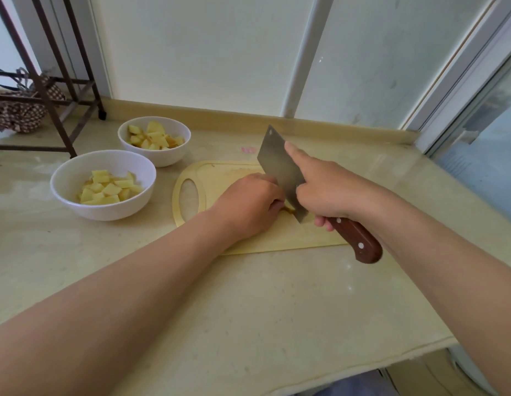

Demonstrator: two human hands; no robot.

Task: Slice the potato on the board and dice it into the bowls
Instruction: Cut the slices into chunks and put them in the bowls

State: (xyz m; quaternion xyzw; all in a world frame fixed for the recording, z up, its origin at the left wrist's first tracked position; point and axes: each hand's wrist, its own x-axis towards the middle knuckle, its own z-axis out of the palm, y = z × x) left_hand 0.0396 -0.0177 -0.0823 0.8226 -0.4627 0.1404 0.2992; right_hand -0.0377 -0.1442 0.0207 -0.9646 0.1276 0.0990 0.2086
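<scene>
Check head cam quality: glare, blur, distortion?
Head view: strong wide-angle bowing at the edges; soft daylight through the blinds, faint shadows; small specular glints on the countertop; cleaver reasonably sharp; left hand hides most of the potato piece.

Soft, even daylight comes through the frosted white window panels [208, 52], leaving only faint shadows on the glossy beige stone countertop [248, 295]. Wide-angle distortion bends the edges, and the detail is slightly soft.

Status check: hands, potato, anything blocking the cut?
Right hand gripping cleaver, forefinger along blade. Left hand pinning last potato piece on board. Both bowls hold dice. Nothing in the way.
</scene>
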